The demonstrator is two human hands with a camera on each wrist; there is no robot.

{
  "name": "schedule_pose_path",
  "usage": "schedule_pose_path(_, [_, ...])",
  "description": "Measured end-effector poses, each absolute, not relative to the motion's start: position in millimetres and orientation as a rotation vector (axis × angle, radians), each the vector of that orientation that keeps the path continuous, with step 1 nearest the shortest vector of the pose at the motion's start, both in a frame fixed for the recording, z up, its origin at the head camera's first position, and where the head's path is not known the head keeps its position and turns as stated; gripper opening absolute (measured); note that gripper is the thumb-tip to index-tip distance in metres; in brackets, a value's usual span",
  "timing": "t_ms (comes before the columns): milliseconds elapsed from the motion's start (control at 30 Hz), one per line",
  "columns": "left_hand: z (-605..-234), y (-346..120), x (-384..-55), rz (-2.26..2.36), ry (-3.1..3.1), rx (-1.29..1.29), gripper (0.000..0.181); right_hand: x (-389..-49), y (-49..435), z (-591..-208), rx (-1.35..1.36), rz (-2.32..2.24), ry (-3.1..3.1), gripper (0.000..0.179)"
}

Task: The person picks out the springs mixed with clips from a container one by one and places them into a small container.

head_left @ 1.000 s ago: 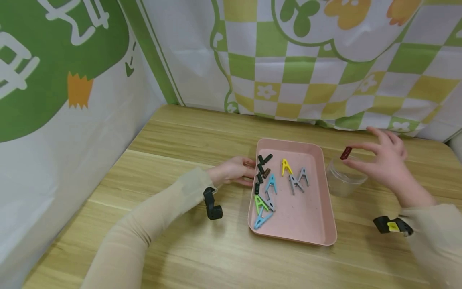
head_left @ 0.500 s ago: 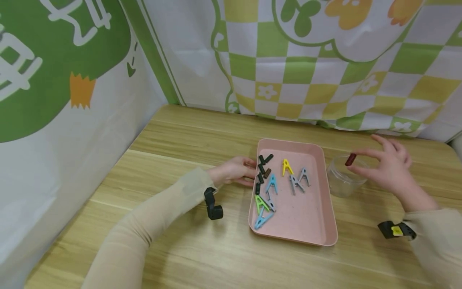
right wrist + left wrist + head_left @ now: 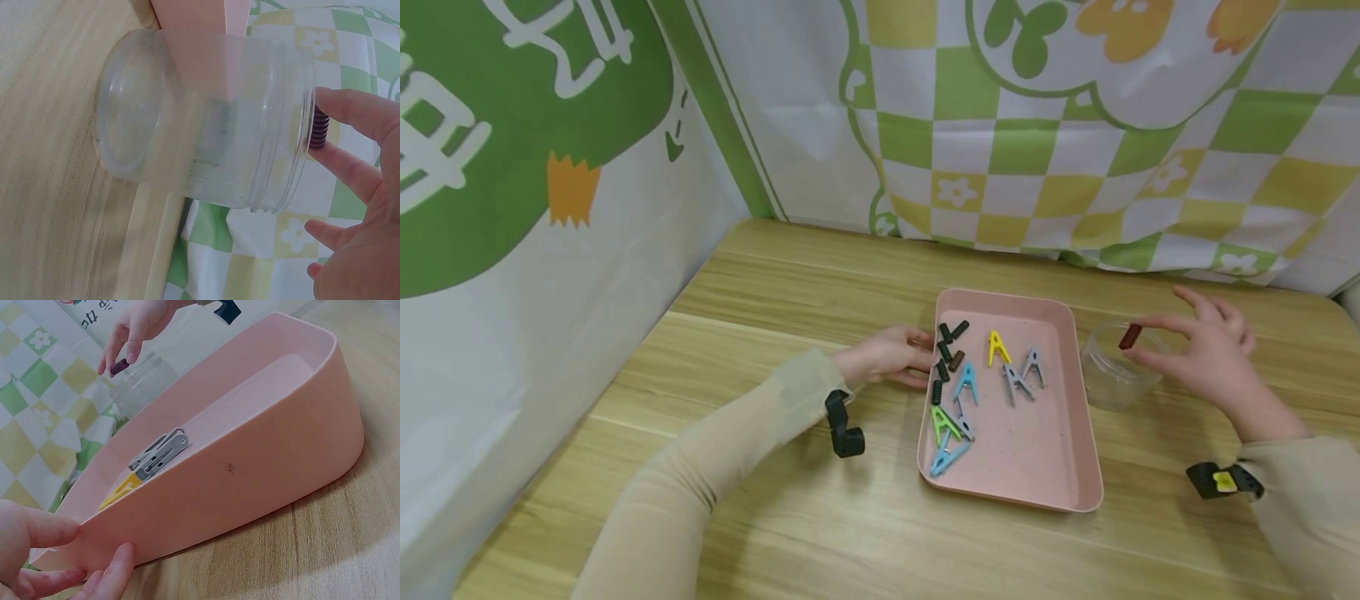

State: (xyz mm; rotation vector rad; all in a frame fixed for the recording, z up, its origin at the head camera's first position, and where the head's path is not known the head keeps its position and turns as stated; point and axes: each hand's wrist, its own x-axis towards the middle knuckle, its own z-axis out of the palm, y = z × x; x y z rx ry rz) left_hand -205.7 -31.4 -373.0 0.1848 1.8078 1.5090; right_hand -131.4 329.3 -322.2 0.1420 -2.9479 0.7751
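Over the mouth of a clear jar (image 3: 1112, 375), my right hand (image 3: 1206, 358) pinches a dark red spring (image 3: 1131, 337) between thumb and forefinger. In the right wrist view the spring (image 3: 319, 128) shows at the jar's rim (image 3: 306, 131). My left hand (image 3: 891, 354) rests against the left wall of a pink tray (image 3: 1030, 458), its fingers (image 3: 115, 572) touching the outside and the rim. Inside the tray, several black springs (image 3: 937, 392) and a brown spring (image 3: 957, 361) lie along the left side. Clothespins lie beside them: yellow (image 3: 997, 347), blue (image 3: 967, 382), green (image 3: 943, 423) and grey (image 3: 1015, 383).
The wooden table (image 3: 820, 517) carries the tray and the jar, which stands just right of the tray. A checked cloth (image 3: 1022, 183) hangs behind the table, and a white and green cloth (image 3: 610, 275) hangs at the left.
My right hand has lowered the dark red spring slightly and shifted a little right over the jar's mouth. My left hand stays against the tray.
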Motion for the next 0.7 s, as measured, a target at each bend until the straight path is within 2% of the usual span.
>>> schedule_pose_path(700, [-376.8,-29.8,-208.5,1.525,1.801,0.148,0.051,-133.4,327.2,-322.6,0.15,0.773,-2.966,0.042])
